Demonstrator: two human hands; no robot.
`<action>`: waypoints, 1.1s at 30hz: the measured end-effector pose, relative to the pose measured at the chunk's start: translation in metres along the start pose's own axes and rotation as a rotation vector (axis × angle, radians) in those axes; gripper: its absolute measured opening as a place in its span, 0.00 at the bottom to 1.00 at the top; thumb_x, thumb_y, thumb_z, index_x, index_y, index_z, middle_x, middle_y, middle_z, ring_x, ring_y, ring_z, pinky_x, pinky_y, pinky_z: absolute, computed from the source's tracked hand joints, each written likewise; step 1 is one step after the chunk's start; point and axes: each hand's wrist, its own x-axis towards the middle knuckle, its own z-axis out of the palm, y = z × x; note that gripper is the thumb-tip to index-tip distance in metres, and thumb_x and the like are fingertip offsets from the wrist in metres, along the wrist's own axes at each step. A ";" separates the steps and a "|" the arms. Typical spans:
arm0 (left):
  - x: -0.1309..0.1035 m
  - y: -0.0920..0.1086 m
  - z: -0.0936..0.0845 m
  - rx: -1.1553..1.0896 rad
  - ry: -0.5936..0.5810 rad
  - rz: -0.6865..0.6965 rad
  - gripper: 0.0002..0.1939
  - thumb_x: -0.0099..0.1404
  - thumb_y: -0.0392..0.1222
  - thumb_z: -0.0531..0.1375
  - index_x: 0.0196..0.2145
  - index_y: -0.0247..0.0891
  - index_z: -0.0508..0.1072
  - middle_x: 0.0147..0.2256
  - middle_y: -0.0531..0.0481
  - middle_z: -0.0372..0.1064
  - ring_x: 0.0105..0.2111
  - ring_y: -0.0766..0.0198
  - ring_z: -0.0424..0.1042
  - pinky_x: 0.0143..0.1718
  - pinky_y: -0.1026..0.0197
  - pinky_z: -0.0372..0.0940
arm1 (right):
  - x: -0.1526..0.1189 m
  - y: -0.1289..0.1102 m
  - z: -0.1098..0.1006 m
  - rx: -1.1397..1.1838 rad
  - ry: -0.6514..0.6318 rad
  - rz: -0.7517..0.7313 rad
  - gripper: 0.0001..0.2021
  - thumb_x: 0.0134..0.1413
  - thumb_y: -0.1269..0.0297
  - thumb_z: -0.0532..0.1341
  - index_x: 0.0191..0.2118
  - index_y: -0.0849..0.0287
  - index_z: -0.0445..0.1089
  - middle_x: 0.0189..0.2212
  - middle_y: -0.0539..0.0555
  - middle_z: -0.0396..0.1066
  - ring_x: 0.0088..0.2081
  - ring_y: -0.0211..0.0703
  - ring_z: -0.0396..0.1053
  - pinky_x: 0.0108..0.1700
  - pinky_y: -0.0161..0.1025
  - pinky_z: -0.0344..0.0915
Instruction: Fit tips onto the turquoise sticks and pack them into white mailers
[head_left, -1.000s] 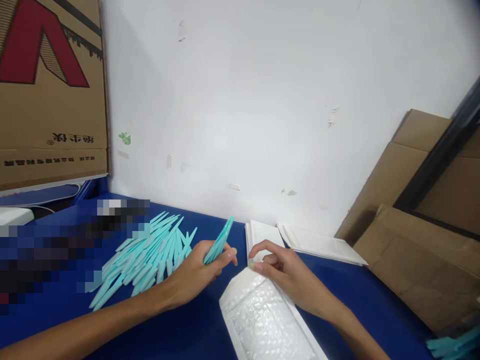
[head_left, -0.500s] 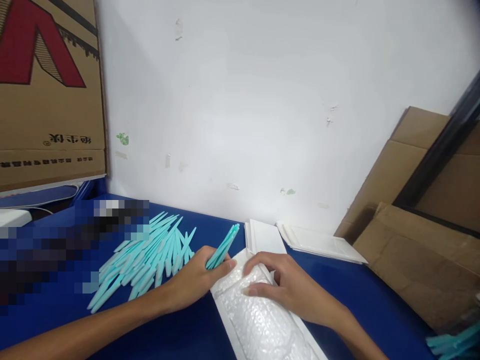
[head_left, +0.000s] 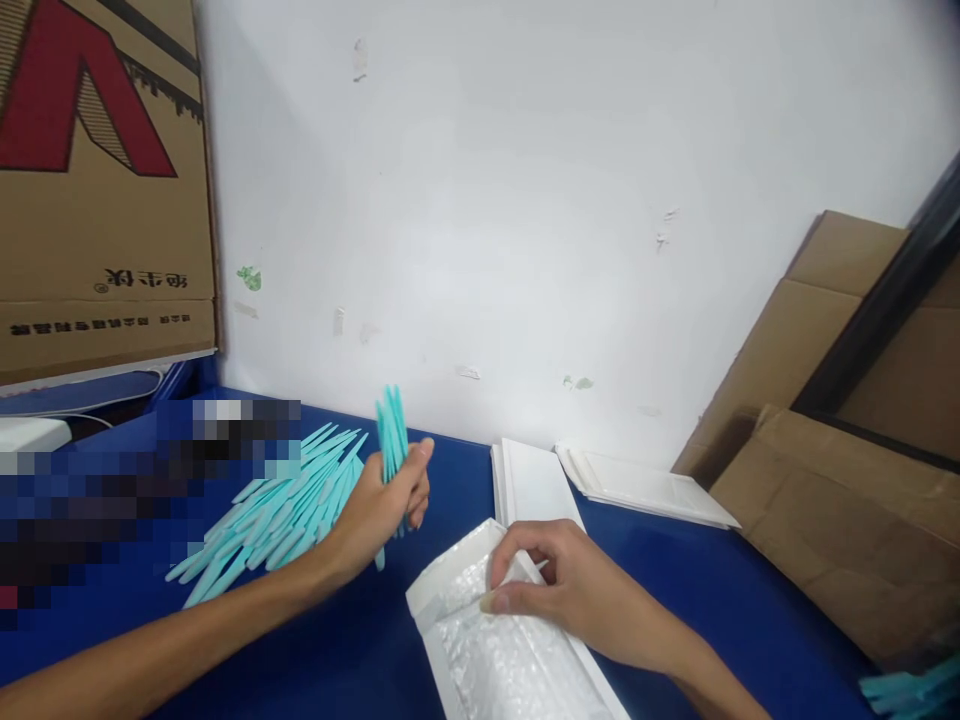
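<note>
My left hand (head_left: 397,492) is closed round a bundle of slim turquoise plastic sticks (head_left: 391,430), held upright above the table. Their tips stick out above and below the fist; their exact kind is unclear. A loose pile of the same sticks (head_left: 289,510) lies beside my left forearm. Thumb and fingers of my right hand (head_left: 551,575) pinch a white bubble mailer (head_left: 495,650) near its top end. The mailer's bubble-lined inside shows and its flap is folded back; its lower end runs out of view.
Stacks of flat white mailers (head_left: 536,480) lie against the wall on the blue table (head_left: 442,470). A large printed carton (head_left: 112,220) stands at the left, brown cardboard (head_left: 817,530) at the right. More turquoise sticks (head_left: 911,690) show at the lower right corner. A pixelated patch covers part of the left side.
My left hand, with the sticks, has left the mailer's top edge and moved left and up, turning the bundle more upright. The mailer's mouth shows wider; my right hand stays on it.
</note>
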 end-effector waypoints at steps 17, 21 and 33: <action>-0.022 0.034 -0.002 0.187 -0.444 -0.118 0.26 0.69 0.64 0.47 0.38 0.51 0.81 0.59 0.54 0.68 0.67 0.46 0.50 0.68 0.41 0.33 | 0.012 0.010 0.052 0.141 0.225 -0.036 0.06 0.51 0.58 0.70 0.31 0.53 0.76 0.25 0.44 0.70 0.24 0.35 0.55 0.29 0.34 0.52; -0.018 0.031 -0.008 0.202 -0.490 -0.096 0.26 0.70 0.64 0.46 0.45 0.56 0.80 0.64 0.59 0.61 0.67 0.46 0.51 0.67 0.43 0.42 | 0.011 0.011 0.052 0.136 0.218 -0.021 0.06 0.52 0.59 0.69 0.32 0.53 0.75 0.27 0.45 0.71 0.25 0.36 0.56 0.29 0.34 0.52; -0.010 0.026 -0.014 0.230 -0.591 -0.075 0.22 0.70 0.64 0.49 0.47 0.60 0.79 0.62 0.58 0.64 0.64 0.48 0.58 0.64 0.49 0.53 | 0.010 0.011 0.051 0.208 0.200 -0.033 0.05 0.52 0.59 0.70 0.31 0.52 0.76 0.22 0.43 0.61 0.24 0.35 0.50 0.29 0.35 0.48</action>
